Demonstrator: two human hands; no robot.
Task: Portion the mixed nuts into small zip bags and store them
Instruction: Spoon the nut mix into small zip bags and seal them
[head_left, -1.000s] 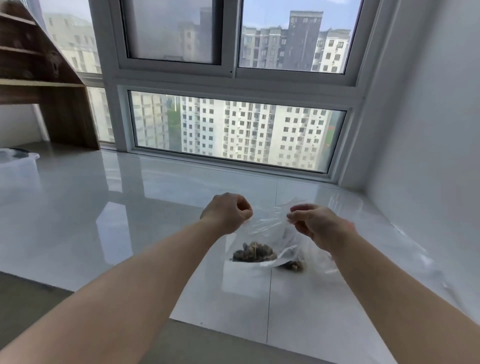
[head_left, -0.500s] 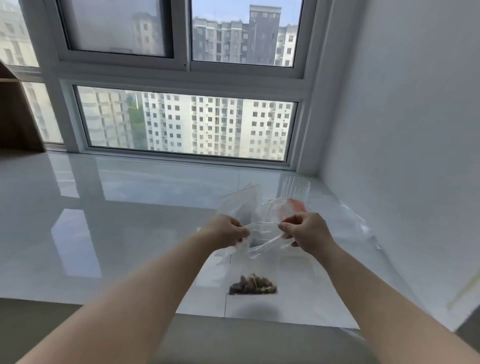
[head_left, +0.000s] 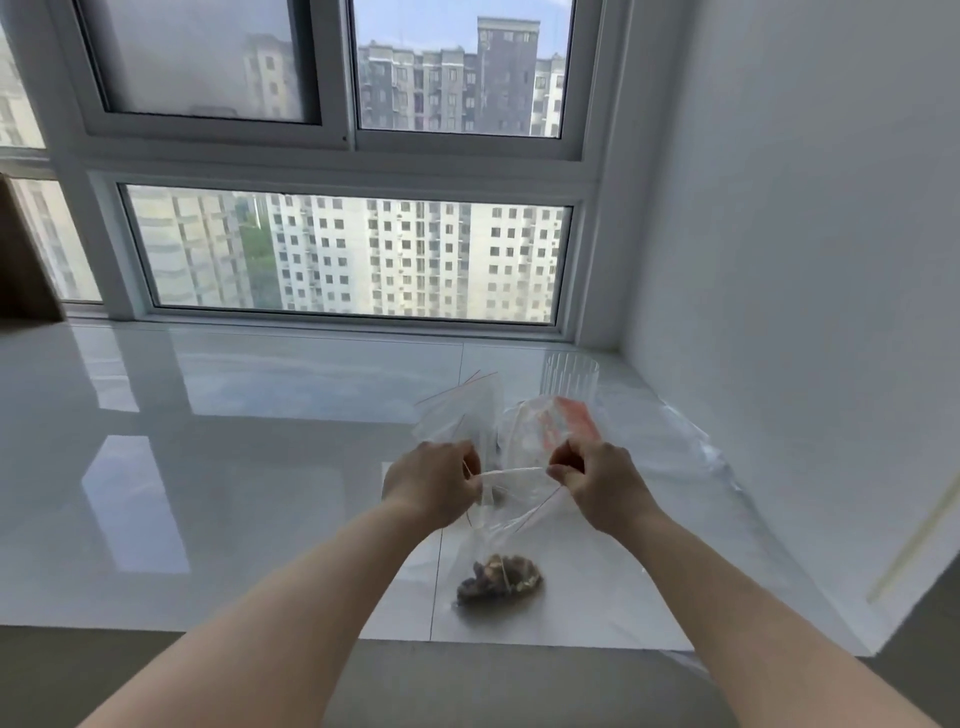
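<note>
Small zip bag (head_left: 498, 540), one portion of mixed nuts (head_left: 500, 578) settled at its bottom, hangs above the white sill (head_left: 208, 467), top strip pinched between left hand (head_left: 434, 483) and right hand (head_left: 597, 486); sealing apparently underway, storing not yet done.

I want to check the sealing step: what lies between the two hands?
In the head view, only the top edge of the zip bag spans from the left hand to the right hand; each pinches one end.
</note>
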